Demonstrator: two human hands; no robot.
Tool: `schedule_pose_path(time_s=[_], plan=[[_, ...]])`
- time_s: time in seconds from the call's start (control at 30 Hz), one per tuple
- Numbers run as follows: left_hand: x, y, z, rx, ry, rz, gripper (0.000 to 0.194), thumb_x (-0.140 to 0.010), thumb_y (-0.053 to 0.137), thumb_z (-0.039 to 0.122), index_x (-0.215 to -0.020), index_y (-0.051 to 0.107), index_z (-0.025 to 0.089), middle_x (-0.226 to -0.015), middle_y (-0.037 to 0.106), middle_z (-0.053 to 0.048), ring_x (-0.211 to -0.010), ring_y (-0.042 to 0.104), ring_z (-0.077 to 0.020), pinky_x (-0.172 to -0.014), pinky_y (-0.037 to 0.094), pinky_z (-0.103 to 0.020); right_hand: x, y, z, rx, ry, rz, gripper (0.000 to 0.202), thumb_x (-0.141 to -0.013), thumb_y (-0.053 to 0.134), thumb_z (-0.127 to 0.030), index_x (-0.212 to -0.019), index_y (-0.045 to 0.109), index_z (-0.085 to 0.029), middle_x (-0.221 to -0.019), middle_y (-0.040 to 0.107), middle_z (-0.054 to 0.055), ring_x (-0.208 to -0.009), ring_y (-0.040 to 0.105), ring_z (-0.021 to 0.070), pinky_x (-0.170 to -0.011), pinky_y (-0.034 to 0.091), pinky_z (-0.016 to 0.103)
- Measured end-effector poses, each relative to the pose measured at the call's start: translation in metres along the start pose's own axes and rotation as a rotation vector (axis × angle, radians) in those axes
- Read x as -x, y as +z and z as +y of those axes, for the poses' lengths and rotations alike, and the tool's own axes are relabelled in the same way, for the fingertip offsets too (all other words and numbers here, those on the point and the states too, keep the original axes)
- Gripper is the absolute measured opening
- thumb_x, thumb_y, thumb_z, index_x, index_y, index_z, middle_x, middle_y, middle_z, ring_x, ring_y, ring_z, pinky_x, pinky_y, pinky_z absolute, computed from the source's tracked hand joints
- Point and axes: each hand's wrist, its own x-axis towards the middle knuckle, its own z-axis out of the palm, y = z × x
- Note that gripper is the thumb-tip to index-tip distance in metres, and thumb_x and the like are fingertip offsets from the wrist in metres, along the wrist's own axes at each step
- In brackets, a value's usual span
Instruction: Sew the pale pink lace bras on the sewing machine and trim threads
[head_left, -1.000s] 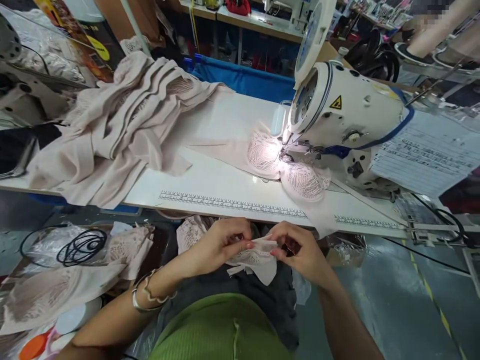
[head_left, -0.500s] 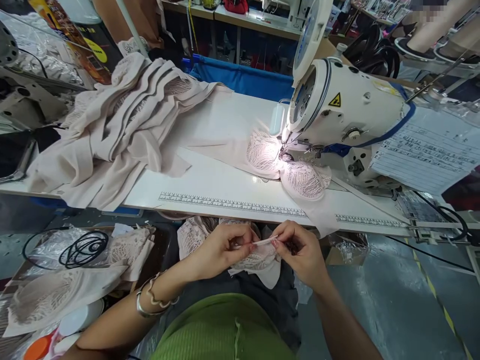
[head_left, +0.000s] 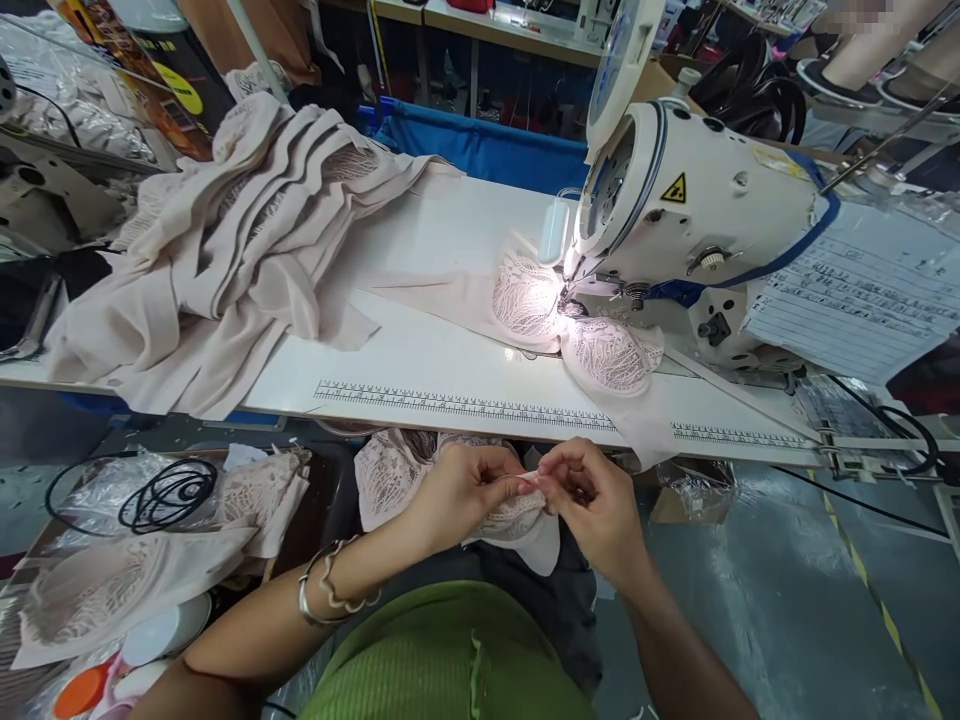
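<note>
Over my lap, my left hand (head_left: 466, 496) and my right hand (head_left: 598, 502) pinch a pale pink edge of a lace bra (head_left: 538, 548), their fingertips nearly touching. Its cups hang below my hands, partly hidden by them. Above, on the white table, another lace bra (head_left: 611, 358) lies with its middle under the needle area of a sewing machine (head_left: 697, 205). The machine's lamp lights that spot brightly. One wing of that bra droops over the table's front edge.
A heap of pale pink bra pieces (head_left: 247, 250) covers the table's left side. A printed ruler (head_left: 450, 403) runs along the front edge. Below left, a box holds more lace pieces (head_left: 127, 590) and a coiled black cord (head_left: 169, 495). A paper sheet (head_left: 855, 290) hangs at right.
My left hand has moved right, closer to my right hand, so the stretch of edge between my fingers is shorter. The bra at the machine has stayed in place.
</note>
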Motion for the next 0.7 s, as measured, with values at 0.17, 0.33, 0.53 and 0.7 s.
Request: schedule_pose_path(time_s=[0.17,0.33,0.53,0.7], plan=[[-0.002,-0.002,0.000,0.143,-0.052,-0.035,0.030,-0.083,0.070,0.043,-0.076,0.077,0.015,-0.056,0.057,0.000,-0.050,0.038,-0.0090,-0.046,0.026,-0.021,0.001,-0.010,0.009,0.026,0.046,-0.012,0.046,-0.102,0.041,-0.060,-0.080,0.058,-0.023,-0.058,0.049,-0.004,-0.046,0.041,0.0114,-0.046,0.035,0.026],[-0.004,-0.002,-0.001,0.229,-0.065,-0.069,0.031,-0.080,0.073,0.044,-0.075,0.075,0.014,-0.055,0.053,0.001,-0.051,0.036,-0.0084,-0.048,0.026,-0.021,-0.001,-0.008,0.013,-0.071,0.126,-0.181,0.050,-0.102,0.037,-0.062,-0.092,0.063,-0.022,-0.068,0.052,0.000,-0.061,0.051,0.0150,-0.057,0.044,0.027],[-0.005,-0.003,0.002,0.200,-0.054,-0.090,0.030,-0.081,0.070,0.041,-0.075,0.075,0.012,-0.057,0.053,0.000,-0.053,0.037,-0.0087,-0.049,0.026,-0.021,-0.003,0.003,0.008,-0.200,0.157,-0.166,0.034,-0.095,0.057,-0.058,-0.097,0.057,-0.024,-0.073,0.058,-0.002,-0.060,0.058,0.0138,-0.057,0.048,0.025],[-0.005,-0.003,0.003,0.193,-0.072,-0.090,0.030,-0.079,0.070,0.040,-0.072,0.073,0.012,-0.055,0.048,0.002,-0.053,0.035,-0.0082,-0.048,0.025,-0.021,-0.004,0.006,0.007,-0.210,0.166,-0.134,0.031,-0.094,0.062,-0.054,-0.094,0.056,-0.024,-0.069,0.057,-0.003,-0.057,0.055,0.0130,-0.054,0.045,0.025]])
